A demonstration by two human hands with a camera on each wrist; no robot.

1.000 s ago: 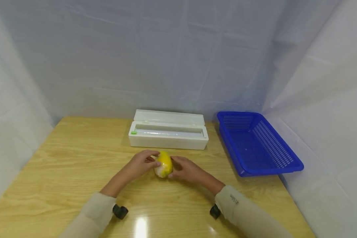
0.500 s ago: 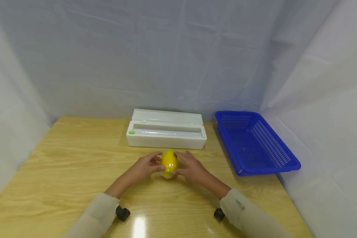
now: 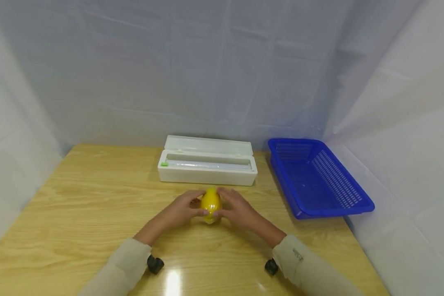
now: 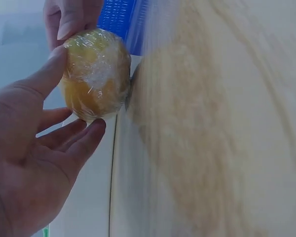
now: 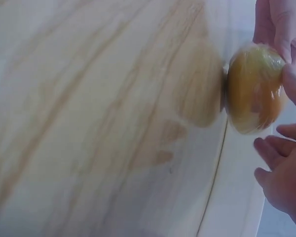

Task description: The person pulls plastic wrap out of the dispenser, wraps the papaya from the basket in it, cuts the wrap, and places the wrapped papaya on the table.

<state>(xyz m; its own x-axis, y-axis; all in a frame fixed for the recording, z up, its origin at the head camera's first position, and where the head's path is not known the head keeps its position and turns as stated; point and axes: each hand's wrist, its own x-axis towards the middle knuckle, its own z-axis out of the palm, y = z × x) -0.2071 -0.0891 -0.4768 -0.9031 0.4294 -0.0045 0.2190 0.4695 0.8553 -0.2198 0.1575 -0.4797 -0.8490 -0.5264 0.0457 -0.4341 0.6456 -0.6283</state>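
A yellow fruit (image 3: 211,202) wrapped in shiny clear cling film sits on the wooden table between both hands; its exact kind is unclear. My left hand (image 3: 185,208) holds it from the left, thumb at the near side and fingertips curled against it. From the other side my right hand (image 3: 238,209) holds it between thumb and fingers. The left wrist view shows crumpled film over the wrapped fruit (image 4: 96,74). In the right wrist view the right thumb touches the fruit (image 5: 254,91), while the lower fingers lie beside it, seemingly apart.
Behind the hands stands a long white cling film dispenser box (image 3: 207,177), lid raised, a roll inside and a green piece at its left end. A blue plastic basket (image 3: 299,205) stands at the right edge of the wooden table (image 3: 89,205). White sheeting surrounds the table.
The fruit has been turned and shifted slightly right; its pale wrapped end no longer faces the left hand. Both hands have moved with it, and the left thumb has come farther over its near side.
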